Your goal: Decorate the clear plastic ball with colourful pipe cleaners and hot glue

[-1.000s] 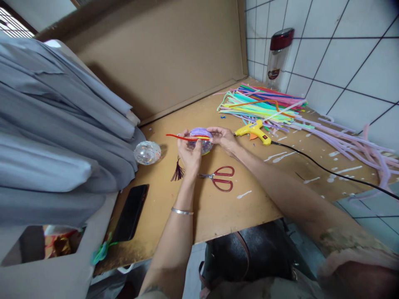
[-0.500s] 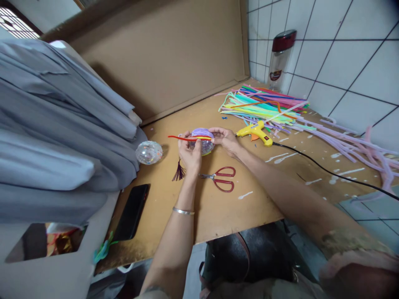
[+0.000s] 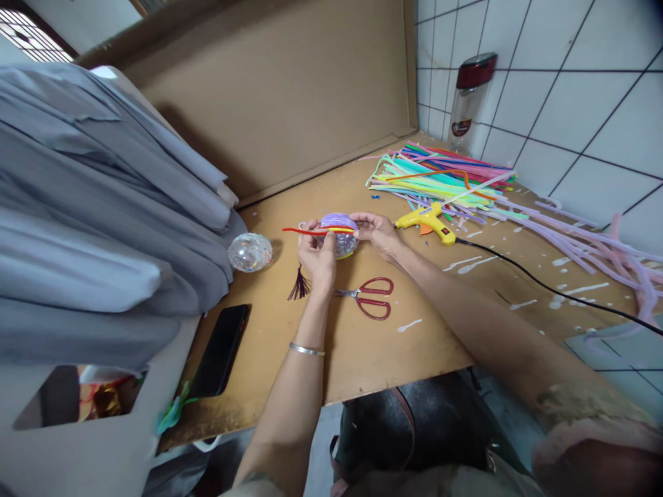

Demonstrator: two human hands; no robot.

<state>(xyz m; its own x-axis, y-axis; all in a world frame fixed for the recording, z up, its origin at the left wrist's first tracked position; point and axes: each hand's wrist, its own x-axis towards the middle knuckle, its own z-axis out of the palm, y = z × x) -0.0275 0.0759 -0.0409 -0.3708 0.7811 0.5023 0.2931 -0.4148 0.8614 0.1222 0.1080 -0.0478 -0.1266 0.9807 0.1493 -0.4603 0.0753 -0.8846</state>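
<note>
Between my hands is a round ball (image 3: 339,221), its upper part covered in purple pipe cleaner and its lower part clear and glittery. A yellow strip runs around its middle. My left hand (image 3: 318,259) is closed on the ball's left side, its thumb pressing a red pipe cleaner (image 3: 294,230) against it; one end sticks out leftward. At the ball's right side, my right hand (image 3: 380,233) pinches the edge near the red strand's other end. A dark tassel (image 3: 299,285) hangs or lies beside my left wrist; which one I cannot tell. Red-handled scissors (image 3: 373,299) lie just below the hands.
A clear speckled ball (image 3: 250,252) and a black phone (image 3: 221,351) lie at left. On the right are a yellow glue gun (image 3: 429,222) with a black cord, a heap of coloured pipe cleaners (image 3: 440,179) and a bottle (image 3: 469,103). Grey cloth (image 3: 103,207) drapes beside the table.
The whole view has shifted very slightly. Both hands keep the same hold on the ball and the red pipe cleaner, with no clear movement.
</note>
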